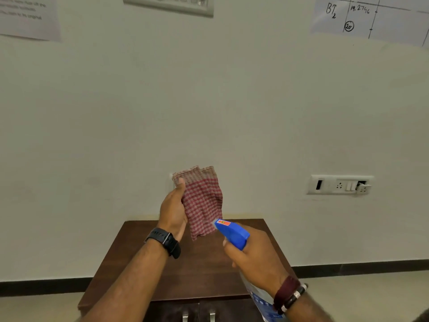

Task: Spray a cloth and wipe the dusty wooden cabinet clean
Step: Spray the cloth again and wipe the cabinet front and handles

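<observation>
Down at the bottom edge, two metal door handles [198, 316] on the wooden cabinet [202, 270] peek into view, its dark top bare beneath both arms. Just above it, the right hand [257, 254] is wrapped around the neck of a spray bottle [233, 233], a finger by the trigger under the blue head, nozzle aimed right at the cloth and almost touching its lower edge. The bottle's clear body runs down behind the wrist, past the beaded bracelets [290, 296]. It looks like rigid plastic, easy to steady one-handed. Over on the left, wristwatch [166, 241] showing, the left hand [174, 210] grips a red checked cloth [203, 203] along its side, thumb on top, holding it upright in the air over the cabinet. That cloth is light and limp, folded, bottom hanging free, so pinching it high keeps a flat face to the spray. Behind, a plain wall with a socket panel [340, 185] at right and papers [371, 15] pinned up high.
</observation>
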